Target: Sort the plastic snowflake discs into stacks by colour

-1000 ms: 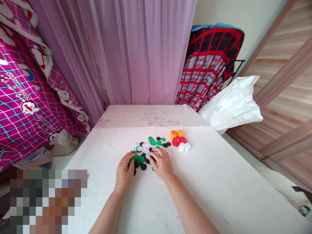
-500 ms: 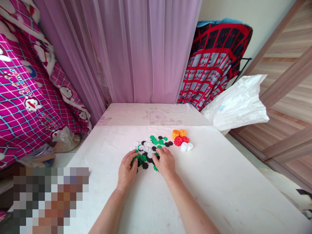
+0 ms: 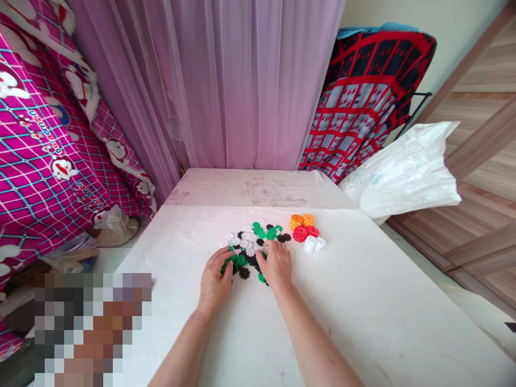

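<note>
A loose pile of snowflake-shaped plastic discs lies on the table, with white discs [image 3: 249,243] in the middle, green discs [image 3: 260,230] at the far side and black discs [image 3: 244,273] nearer me. My left hand [image 3: 216,275] rests at the pile's left edge, thumb apart from the fingers, touching green discs. At the right edge, my right hand [image 3: 276,264] lies over black and green discs with its thumb spread from the fingers. Both hands hide some discs beneath them, and neither is seen gripping a piece.
Right of the pile sit orange discs [image 3: 296,222], red discs [image 3: 300,233] and white stacked discs [image 3: 314,244] in small stacks. A white plastic bag [image 3: 411,172] stands beyond the right edge of the cloth-covered table [image 3: 342,301]. Curtains [image 3: 258,86] hang behind.
The view has shifted slightly, so everything sits a little further right. Some green and white discs in the pile have moved a little. Both hands stay at the pile's sides.
</note>
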Motion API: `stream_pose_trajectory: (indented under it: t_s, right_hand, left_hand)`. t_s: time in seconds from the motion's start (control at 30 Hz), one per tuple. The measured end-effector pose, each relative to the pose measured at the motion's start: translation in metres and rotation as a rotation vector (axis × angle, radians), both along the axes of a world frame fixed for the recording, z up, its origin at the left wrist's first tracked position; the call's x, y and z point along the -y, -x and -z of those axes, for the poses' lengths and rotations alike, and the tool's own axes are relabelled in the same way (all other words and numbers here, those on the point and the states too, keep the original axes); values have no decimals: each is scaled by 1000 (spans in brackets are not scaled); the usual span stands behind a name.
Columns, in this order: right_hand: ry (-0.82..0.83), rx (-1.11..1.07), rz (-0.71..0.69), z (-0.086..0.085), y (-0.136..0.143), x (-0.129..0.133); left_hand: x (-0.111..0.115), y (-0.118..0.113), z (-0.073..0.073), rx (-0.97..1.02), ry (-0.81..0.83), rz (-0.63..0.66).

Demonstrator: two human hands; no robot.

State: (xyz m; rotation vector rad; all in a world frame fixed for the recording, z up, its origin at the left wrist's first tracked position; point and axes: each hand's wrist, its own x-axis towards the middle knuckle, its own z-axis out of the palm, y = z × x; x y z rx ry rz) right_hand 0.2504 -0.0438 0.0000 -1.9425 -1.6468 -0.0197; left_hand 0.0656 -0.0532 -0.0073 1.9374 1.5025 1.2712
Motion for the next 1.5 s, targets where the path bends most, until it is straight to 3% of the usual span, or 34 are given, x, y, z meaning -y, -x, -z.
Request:
stream_pose_trajectory:
  t_s: [0.3,0.77,0.93,1.07,1.5]
  right_hand:
    - [-35,-69,-56,7,4,-13]
    - [-139,-81,-132,16,0,-7]
    - [-303,-143,34,16,-33,4]
    - [-275,-172,172,19,-69,16]
    - [-182,-136,98,20,-73,13]
  left_hand:
    - [0,1,1,-13,9,5]
    - [-1,1,0,-16,9,10]
    - [0,1,-1,-11,12,8]
    - [-1,1,-3,-21,21,20]
    - [0,1,-4,-6,21,25]
